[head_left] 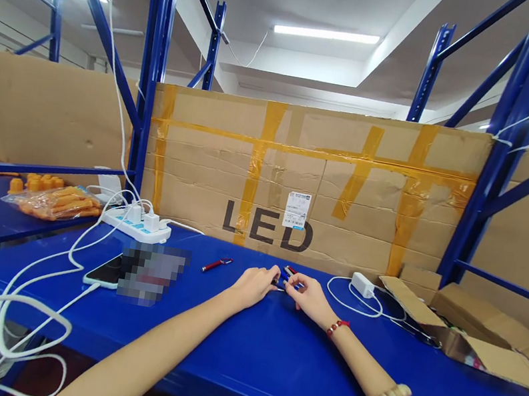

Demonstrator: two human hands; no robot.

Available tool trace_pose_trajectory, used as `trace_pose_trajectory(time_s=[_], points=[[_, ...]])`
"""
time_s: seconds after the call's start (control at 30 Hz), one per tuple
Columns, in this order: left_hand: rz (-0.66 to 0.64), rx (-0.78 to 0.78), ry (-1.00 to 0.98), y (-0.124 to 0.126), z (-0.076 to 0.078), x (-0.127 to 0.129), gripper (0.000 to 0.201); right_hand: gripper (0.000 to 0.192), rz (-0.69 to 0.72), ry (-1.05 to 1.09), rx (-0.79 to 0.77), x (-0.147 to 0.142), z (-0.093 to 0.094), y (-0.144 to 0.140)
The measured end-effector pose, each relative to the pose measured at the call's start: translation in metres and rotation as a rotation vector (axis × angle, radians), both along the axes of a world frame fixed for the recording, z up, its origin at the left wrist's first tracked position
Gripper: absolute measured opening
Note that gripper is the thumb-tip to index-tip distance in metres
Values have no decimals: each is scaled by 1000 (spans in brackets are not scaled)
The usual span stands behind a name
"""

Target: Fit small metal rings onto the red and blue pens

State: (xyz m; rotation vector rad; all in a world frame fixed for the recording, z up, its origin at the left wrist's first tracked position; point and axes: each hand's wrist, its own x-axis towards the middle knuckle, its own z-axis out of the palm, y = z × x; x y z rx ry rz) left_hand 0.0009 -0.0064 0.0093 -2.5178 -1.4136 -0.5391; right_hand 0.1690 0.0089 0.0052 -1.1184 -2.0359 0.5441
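Near the middle of the blue tabletop, my left hand (254, 287) and my right hand (306, 295) almost meet. The fingertips of my left hand pinch a small dark, shiny piece, too small to name. My right hand is closed, thumb to fingers, around something slim that looks partly blue and is mostly hidden. Just behind the fingers, a red pen (289, 270) lies partly covered by my right hand. Another dark red pen (217, 265) with a silver end rests by itself to the left of my hands.
On the left are a phone (103, 270) on a white cable, a blurred patch, a power strip (137, 225) with plugs and a bag of orange parts (58, 201). A white charger (362, 285) and an opened cardboard box (453, 341) sit right. A large carton (353, 240) stands behind.
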Motion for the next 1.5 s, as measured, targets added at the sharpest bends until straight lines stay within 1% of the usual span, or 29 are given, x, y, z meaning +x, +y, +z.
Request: trace_pose_trajectory(time_s=[0.1,0.2,0.37,0.43,0.53,0.73,0.9,1.07,1.33,1.4,1.5], points=[[-48,-10,-24,-1,0,-1,16,22,32,70,-40,-4,3,-3],[-99,10,-76,-1,0,-2,14,27,49,172,-129,-6,5,-3],[-94,40,-134,0,1,-4,16,31,38,340,-264,-5,9,-2],[-87,40,-151,1,0,-5,19,32,51,341,-307,-4,10,-2],[-90,39,-168,3,-1,-5,19,32,80,274,-346,-4,8,-2],[-160,64,-147,5,-2,-6,15,36,119,207,-383,-4,7,-3],[-208,127,-163,6,-5,-7,19,37,121,246,-444,1,8,-2],[-241,187,-115,6,-7,-8,21,38,170,285,-489,3,6,-4],[-264,266,-65,6,-8,-7,26,40,145,279,-464,3,5,-4],[-245,270,-72,6,-9,-6,24,41,95,284,-418,1,5,-2],[-212,280,-102,8,-10,-4,22,45,4,333,-259,-1,4,0]])
